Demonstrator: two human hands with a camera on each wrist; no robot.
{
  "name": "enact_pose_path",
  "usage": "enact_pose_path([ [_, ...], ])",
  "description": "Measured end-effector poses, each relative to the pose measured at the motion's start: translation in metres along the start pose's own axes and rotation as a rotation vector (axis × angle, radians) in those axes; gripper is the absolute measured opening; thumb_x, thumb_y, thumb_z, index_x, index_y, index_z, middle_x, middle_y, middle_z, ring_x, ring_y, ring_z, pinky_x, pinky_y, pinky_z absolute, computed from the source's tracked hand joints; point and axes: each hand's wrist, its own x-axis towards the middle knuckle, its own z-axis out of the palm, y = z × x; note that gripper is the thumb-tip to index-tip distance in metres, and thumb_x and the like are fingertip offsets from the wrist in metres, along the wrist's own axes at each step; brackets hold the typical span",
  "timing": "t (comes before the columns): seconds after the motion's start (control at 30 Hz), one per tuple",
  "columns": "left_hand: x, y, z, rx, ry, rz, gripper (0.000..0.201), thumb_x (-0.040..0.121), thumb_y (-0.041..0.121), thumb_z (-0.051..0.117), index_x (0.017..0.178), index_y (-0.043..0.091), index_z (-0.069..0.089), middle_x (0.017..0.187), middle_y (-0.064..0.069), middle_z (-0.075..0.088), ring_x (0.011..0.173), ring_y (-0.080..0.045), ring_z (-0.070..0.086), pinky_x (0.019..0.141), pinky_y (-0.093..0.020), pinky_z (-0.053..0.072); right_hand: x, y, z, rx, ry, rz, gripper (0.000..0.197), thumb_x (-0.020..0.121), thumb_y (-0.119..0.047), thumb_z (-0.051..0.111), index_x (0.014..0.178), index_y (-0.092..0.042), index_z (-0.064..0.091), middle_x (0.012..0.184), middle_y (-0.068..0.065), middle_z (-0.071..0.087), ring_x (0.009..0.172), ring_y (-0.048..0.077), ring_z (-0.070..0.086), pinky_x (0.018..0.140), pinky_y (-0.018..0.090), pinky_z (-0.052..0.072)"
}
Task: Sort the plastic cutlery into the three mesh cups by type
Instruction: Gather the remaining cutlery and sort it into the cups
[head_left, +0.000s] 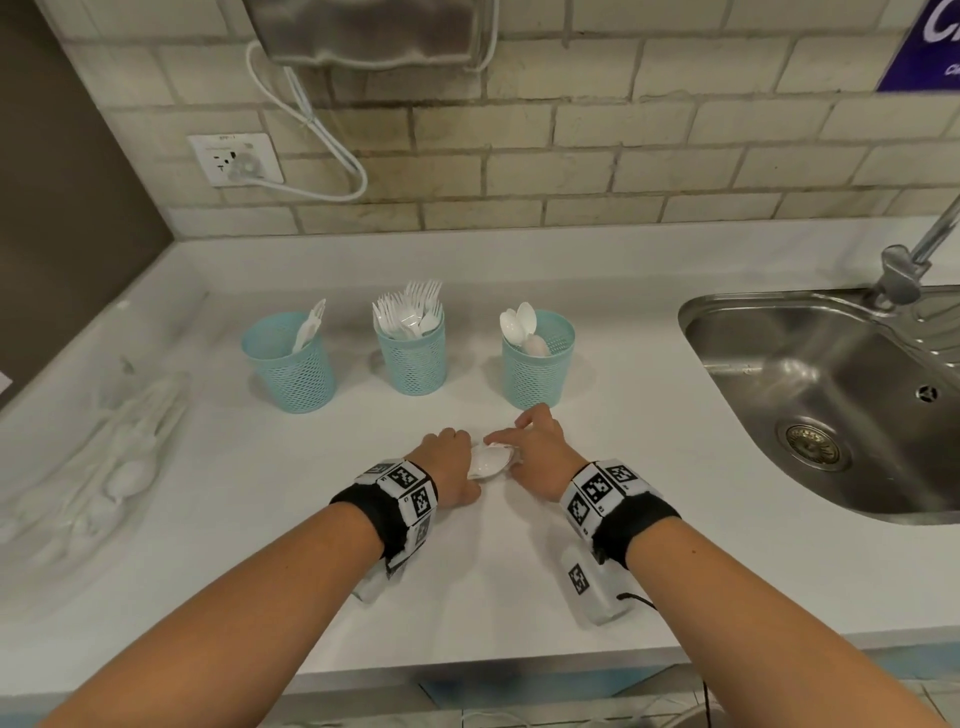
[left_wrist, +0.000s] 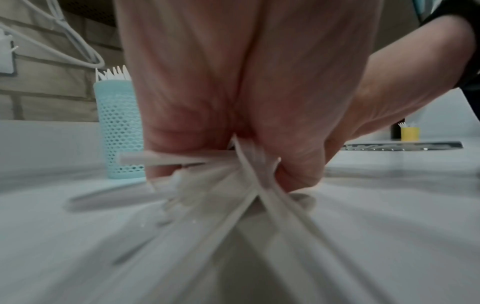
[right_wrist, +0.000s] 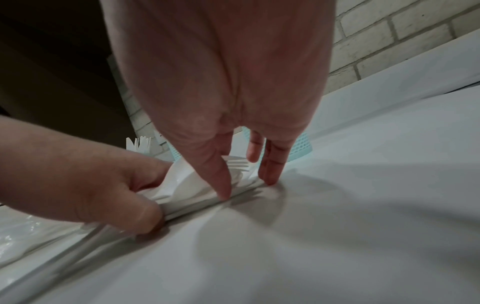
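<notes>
Three light-blue mesh cups stand in a row: the left cup (head_left: 288, 364) holds knives, the middle cup (head_left: 413, 353) forks, the right cup (head_left: 537, 364) spoons. In front of them my left hand (head_left: 454, 460) grips a bundle of white plastic cutlery (head_left: 488, 460) by the handles (left_wrist: 249, 185), low on the counter. A spoon bowl (right_wrist: 197, 183) and fork tines (right_wrist: 237, 163) show at the bundle's head. My right hand (head_left: 524, 444) reaches down over that end with straight fingers (right_wrist: 270, 172), its thumb (right_wrist: 221, 185) touching the spoon's edge.
A steel sink (head_left: 810, 405) with a faucet (head_left: 904, 270) lies to the right. A clear plastic bag with more cutlery (head_left: 119, 457) lies at the counter's left. A wall socket with a cable (head_left: 236, 158) is behind, and the counter's front edge (head_left: 467, 670) is near my forearms.
</notes>
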Motion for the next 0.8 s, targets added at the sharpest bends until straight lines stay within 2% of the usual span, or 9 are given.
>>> enact_pose_path([
  [0.17,0.001,-0.006,-0.001,-0.001,0.008,0.063,0.044,0.084,0.021,0.059,0.12,0.004,0.041,0.122,-0.016,0.052,0.11,-0.034,0.053,0.086,-0.038,0.045,0.007,0.005,0.004,-0.076,0.0,0.078,0.043,0.084,-0.027,0.055,0.126,-0.036,0.054,0.134,0.003,0.041,0.128,0.027,0.031,0.095,0.028,0.027],
  [0.27,0.004,-0.012,0.0,-0.003,0.0,0.099,0.042,0.086,0.021,0.057,0.121,0.003,0.042,0.122,-0.017,0.053,0.109,-0.034,0.055,0.086,-0.038,0.045,0.006,0.003,0.0,0.025,-0.011,0.159,0.054,0.081,-0.027,0.061,0.132,-0.027,0.044,0.129,0.004,0.049,0.124,0.028,0.036,0.098,0.032,0.033],
  [0.37,0.004,-0.02,-0.004,-0.051,0.04,0.111,0.048,0.089,0.035,0.058,0.122,0.004,0.043,0.123,-0.015,0.053,0.11,-0.032,0.054,0.088,-0.037,0.044,0.004,-0.001,-0.004,0.261,0.034,0.156,0.074,0.079,-0.022,0.069,0.142,-0.019,0.03,0.132,0.01,0.049,0.127,0.03,0.04,0.106,0.038,0.037],
  [0.47,0.007,-0.033,-0.024,-0.264,0.144,0.115,0.059,0.086,0.053,0.053,0.12,0.004,0.048,0.115,-0.01,0.053,0.106,-0.029,0.054,0.09,-0.038,0.044,0.004,-0.01,-0.006,0.387,0.161,0.183,0.087,0.079,-0.018,0.069,0.147,-0.015,0.016,0.136,0.012,0.048,0.129,0.029,0.04,0.109,0.04,0.034],
  [0.53,0.009,-0.041,-0.04,-0.43,0.281,0.166,0.054,0.082,0.048,0.049,0.115,0.005,0.053,0.11,-0.01,0.058,0.104,-0.029,0.056,0.091,-0.042,0.046,0.003,-0.021,-0.008,0.397,0.263,0.171,0.073,0.082,-0.015,0.063,0.143,-0.012,0.024,0.125,0.008,0.05,0.121,0.023,0.041,0.105,0.033,0.033],
  [0.57,0.009,-0.045,-0.047,-0.514,0.346,0.193,0.045,0.083,0.035,0.048,0.116,0.006,0.054,0.107,-0.011,0.059,0.1,-0.028,0.057,0.089,-0.041,0.047,0.002,-0.03,-0.008,0.428,0.291,0.141,0.061,0.083,-0.014,0.062,0.137,-0.012,0.033,0.116,0.006,0.051,0.11,0.019,0.044,0.098,0.03,0.035],
  [0.67,0.005,-0.045,-0.065,-0.818,0.475,0.178,0.034,0.089,0.003,0.045,0.122,0.01,0.047,0.088,-0.006,0.054,0.081,-0.019,0.051,0.072,-0.026,0.043,0.0,-0.064,-0.006,0.639,0.21,0.03,0.033,0.083,-0.023,0.066,0.109,-0.015,0.048,0.094,0.0,0.056,0.078,0.012,0.054,0.074,0.026,0.045],
  [0.73,0.001,-0.043,-0.071,-0.94,0.516,0.149,0.024,0.089,-0.002,0.043,0.109,0.01,0.047,0.075,0.001,0.045,0.069,-0.017,0.047,0.058,-0.017,0.042,0.004,-0.084,-0.001,0.681,0.172,-0.031,0.03,0.082,-0.03,0.069,0.099,-0.017,0.049,0.086,0.002,0.061,0.069,0.015,0.058,0.069,0.029,0.049],
  [0.8,0.0,-0.044,-0.071,-1.028,0.519,0.165,0.021,0.088,-0.005,0.042,0.093,0.015,0.047,0.071,0.001,0.041,0.064,-0.017,0.044,0.054,-0.022,0.041,0.008,-0.098,0.002,0.732,0.216,-0.065,0.018,0.086,-0.02,0.066,0.094,-0.019,0.049,0.079,0.007,0.062,0.06,0.019,0.059,0.062,0.03,0.051],
])
